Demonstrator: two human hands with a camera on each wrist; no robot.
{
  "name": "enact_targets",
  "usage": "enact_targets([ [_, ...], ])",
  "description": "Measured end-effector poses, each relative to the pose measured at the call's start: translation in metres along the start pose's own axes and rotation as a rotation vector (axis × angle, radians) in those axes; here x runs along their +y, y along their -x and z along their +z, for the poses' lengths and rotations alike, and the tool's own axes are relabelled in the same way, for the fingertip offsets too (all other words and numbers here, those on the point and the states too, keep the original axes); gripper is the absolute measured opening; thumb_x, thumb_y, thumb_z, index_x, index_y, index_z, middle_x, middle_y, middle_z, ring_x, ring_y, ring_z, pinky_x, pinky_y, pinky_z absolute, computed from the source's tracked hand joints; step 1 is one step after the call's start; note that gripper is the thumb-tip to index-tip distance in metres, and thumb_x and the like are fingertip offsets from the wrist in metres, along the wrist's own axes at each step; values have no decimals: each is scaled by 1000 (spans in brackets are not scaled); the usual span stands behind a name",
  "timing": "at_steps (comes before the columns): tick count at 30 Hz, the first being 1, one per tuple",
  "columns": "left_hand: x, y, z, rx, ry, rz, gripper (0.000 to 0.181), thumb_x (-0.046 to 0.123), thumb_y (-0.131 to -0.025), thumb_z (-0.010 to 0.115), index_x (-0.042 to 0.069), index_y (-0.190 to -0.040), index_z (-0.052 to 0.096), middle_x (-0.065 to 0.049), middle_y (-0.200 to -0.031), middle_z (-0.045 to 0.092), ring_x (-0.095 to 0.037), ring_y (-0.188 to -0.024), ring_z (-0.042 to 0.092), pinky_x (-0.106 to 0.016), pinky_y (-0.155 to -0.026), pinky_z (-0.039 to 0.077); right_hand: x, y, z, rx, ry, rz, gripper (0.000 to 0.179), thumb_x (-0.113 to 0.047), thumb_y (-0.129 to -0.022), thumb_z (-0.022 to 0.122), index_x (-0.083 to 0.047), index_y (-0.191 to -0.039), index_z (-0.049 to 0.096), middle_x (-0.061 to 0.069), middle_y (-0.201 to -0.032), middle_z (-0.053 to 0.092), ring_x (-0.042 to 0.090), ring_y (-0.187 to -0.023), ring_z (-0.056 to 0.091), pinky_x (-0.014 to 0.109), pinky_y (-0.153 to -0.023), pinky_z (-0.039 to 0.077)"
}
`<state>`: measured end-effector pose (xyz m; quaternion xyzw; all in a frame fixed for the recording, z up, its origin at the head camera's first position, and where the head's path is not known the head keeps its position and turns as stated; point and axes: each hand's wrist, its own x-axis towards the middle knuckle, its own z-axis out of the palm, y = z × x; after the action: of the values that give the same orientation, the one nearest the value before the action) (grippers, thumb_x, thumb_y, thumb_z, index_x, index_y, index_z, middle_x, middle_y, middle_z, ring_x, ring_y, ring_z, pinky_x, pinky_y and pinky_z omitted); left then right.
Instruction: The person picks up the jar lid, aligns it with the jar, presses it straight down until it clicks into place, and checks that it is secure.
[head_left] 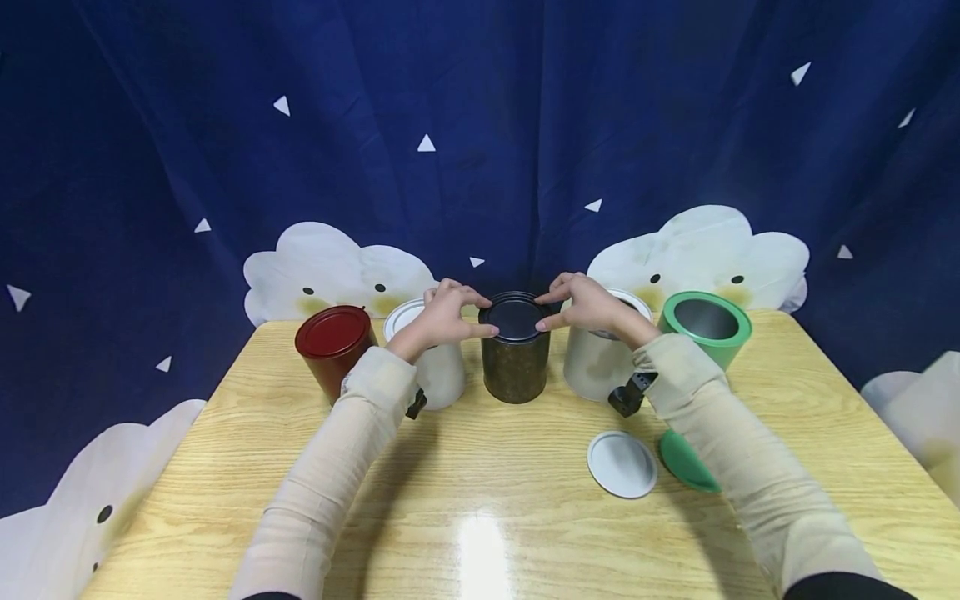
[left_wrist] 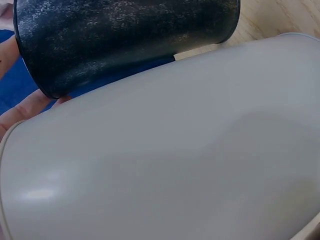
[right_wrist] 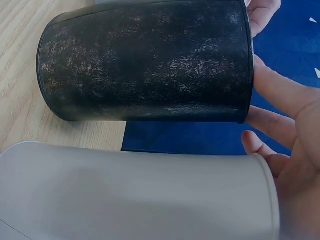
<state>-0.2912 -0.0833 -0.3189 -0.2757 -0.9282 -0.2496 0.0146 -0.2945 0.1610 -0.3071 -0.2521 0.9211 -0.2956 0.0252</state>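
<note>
A dark mottled can stands upright at the middle of the row, its black lid on top. From the left, my left hand holds the lid's edge, thumb at the front and index finger toward the back. My right hand holds the opposite edge in the same way. In the right wrist view, thumb and fingers of the right hand reach the rim of the dark can. The left wrist view shows left fingertips by the dark can's rim, partly behind a white can.
A red can with its lid on stands far left, beside a white can. To the right are an uncovered white can and an uncovered green can. A white lid and a green lid lie on the wooden table.
</note>
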Motion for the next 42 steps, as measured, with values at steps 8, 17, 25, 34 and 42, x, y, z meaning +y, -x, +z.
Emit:
enact_targets([
  [8, 2, 3, 0, -6, -22, 2, 46, 36, -78, 69, 11, -116, 63, -4, -118, 56, -23, -109, 34, -44, -85, 20, -1, 2, 2, 17, 13, -16, 47, -20, -71, 78, 1, -110, 65, 14, -100, 51, 29, -93, 41, 37, -77, 32],
  [17, 7, 10, 5, 54, -29, 71, 52, 34, -81, 65, 8, -125, 55, -9, -119, 50, -27, -111, 35, -45, -83, 26, 5, 13, 2, 99, -29, -70, 47, -21, -73, 76, 1, -112, 64, 18, -99, 54, 26, -85, 47, 34, -71, 38],
  [25, 11, 23, 5, 118, 79, 163, 55, 31, -78, 69, 5, -124, 55, -9, -117, 52, -26, -107, 37, -44, -88, 28, 3, 34, -3, 129, -5, -80, 47, -23, -72, 77, -3, -113, 65, 9, -94, 55, 23, -84, 47, 34, -70, 37],
  [34, 17, 36, 9, 142, 149, 257, 55, 25, -76, 71, 2, -123, 54, -11, -118, 50, -25, -107, 36, -42, -92, 28, 3, 57, -5, 199, -45, -139, 44, -18, -68, 80, -4, -108, 67, 8, -100, 57, 23, -94, 50, 35, -78, 39],
  [42, 25, 44, 12, 147, 218, 346, 52, 18, -75, 71, -3, -120, 54, -14, -119, 50, -28, -113, 38, -42, -95, 29, 2, 73, -5, 244, -131, -163, 37, -13, -72, 77, -1, -105, 64, 11, -96, 56, 23, -84, 46, 32, -68, 36],
])
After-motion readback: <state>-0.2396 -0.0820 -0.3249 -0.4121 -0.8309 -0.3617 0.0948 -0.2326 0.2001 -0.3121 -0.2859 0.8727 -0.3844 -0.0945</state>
